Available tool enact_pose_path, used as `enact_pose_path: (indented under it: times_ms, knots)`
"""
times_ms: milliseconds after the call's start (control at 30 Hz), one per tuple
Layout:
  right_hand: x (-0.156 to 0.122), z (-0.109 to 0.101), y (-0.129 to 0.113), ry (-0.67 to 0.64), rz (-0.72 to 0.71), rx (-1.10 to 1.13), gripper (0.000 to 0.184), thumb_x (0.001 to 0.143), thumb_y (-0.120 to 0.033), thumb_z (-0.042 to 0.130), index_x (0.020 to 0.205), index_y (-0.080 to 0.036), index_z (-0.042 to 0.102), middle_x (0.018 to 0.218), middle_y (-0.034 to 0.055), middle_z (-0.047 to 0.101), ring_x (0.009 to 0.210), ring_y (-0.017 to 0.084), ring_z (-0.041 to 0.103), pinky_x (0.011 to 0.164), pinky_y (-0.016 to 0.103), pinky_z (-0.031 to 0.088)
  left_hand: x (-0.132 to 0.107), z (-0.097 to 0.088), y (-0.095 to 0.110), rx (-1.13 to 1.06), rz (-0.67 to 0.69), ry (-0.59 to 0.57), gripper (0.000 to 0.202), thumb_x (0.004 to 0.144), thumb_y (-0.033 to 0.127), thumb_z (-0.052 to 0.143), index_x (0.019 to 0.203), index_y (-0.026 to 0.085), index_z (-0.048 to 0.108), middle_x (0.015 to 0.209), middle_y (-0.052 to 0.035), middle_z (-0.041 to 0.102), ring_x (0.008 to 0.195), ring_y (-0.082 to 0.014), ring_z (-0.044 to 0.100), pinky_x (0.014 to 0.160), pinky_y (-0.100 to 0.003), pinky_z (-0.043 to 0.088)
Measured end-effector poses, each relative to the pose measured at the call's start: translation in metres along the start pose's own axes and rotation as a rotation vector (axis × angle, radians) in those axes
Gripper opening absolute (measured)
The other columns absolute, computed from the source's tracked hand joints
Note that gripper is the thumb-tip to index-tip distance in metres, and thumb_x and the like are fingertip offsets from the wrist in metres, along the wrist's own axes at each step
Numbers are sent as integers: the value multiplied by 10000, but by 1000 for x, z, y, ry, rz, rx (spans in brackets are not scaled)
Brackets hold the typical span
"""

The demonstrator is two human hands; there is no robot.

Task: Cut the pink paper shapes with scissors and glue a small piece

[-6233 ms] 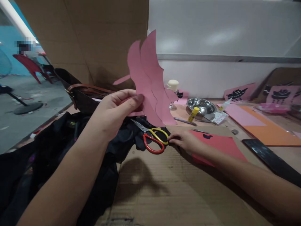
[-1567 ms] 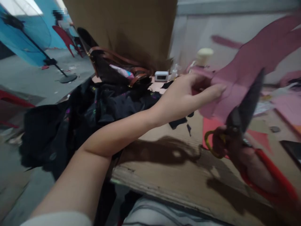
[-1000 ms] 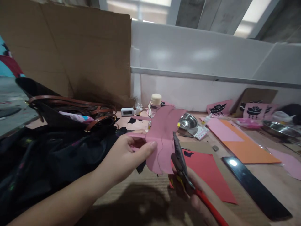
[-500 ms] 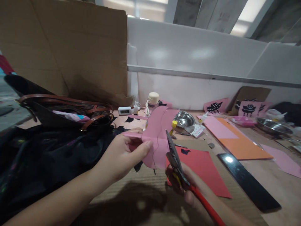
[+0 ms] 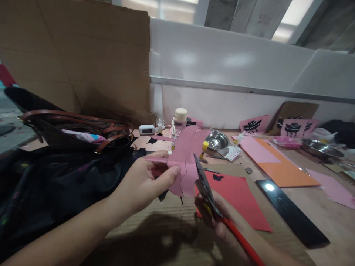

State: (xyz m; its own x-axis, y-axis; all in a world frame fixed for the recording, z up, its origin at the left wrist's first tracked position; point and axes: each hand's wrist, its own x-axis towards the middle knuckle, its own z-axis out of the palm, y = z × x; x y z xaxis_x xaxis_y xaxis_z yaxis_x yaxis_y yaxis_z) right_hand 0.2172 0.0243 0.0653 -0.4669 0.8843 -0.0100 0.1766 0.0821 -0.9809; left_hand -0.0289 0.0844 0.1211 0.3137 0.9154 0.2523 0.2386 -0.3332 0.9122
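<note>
My left hand pinches a sheet of pink paper between thumb and fingers, holding it up above the table. A wavy dark line runs down the sheet. Its far right part bends away as a curved strip, with a gap beside it. In my right hand is a pair of scissors with red and yellow handles, the blades pointing up and away. The blades lie at the right edge of the pink paper; whether they touch it I cannot tell. Below and behind them is a red sheet with a small black scrap on it.
To the left, a dark bag with brown straps stands behind black fabric. A phone, an orange sheet, a steel bowl and a yellow-capped glue stick lie ahead and right. Cardboard rises behind.
The pink paper's right strip has parted further from the rest, and a gap shows at its far end. The scissors have shifted slightly left; my left hand keeps its hold.
</note>
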Motion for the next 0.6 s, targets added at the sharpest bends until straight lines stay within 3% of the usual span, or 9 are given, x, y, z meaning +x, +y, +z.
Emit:
enact_pose_path:
  times_ms: [267, 600]
  knots:
    - [0, 1, 8, 6, -28, 109, 528, 855, -698, 638, 1113, -238, 648, 907, 54, 573, 787, 199, 561, 742, 338, 536, -1, 2, -1, -42, 44, 8, 229, 931, 348, 607, 846, 195, 754, 888, -27, 689, 785, -162, 652, 655, -234, 536]
    - [-1, 4, 19, 41, -15, 141, 527, 847, -691, 653, 1135, -250, 621, 849, 41, 541, 737, 189, 532, 653, 307, 513, -2, 1, 0, -34, 76, 20, 207, 928, 310, 615, 821, 198, 752, 858, -10, 679, 773, -146, 651, 644, -211, 522]
